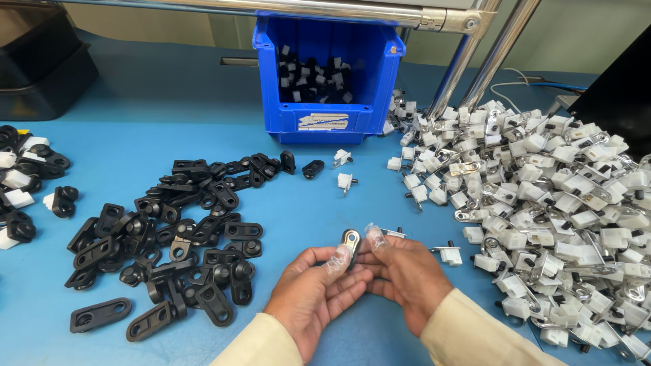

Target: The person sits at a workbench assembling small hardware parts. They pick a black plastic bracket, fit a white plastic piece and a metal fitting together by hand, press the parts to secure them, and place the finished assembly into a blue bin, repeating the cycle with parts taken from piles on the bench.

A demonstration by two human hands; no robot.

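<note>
My left hand (315, 288) and my right hand (405, 276) meet low in the middle of the head view, both pinching one small part (350, 242) with a black plastic body and a shiny metal plate. Clear finger cots cover the fingertips. Just left of my hands lies a spread of black plastic pieces (178, 234). To the right rises a big heap of white plastic and metal parts (542, 196). One white part (448, 254) lies close by my right hand.
A blue bin (325, 118) holding black and white parts stands at the back centre on the blue table (163, 115). Metal frame tubes (468, 54) rise behind it. Dark trays (41, 74) sit at the far left, with more black and white parts (27, 183) below them.
</note>
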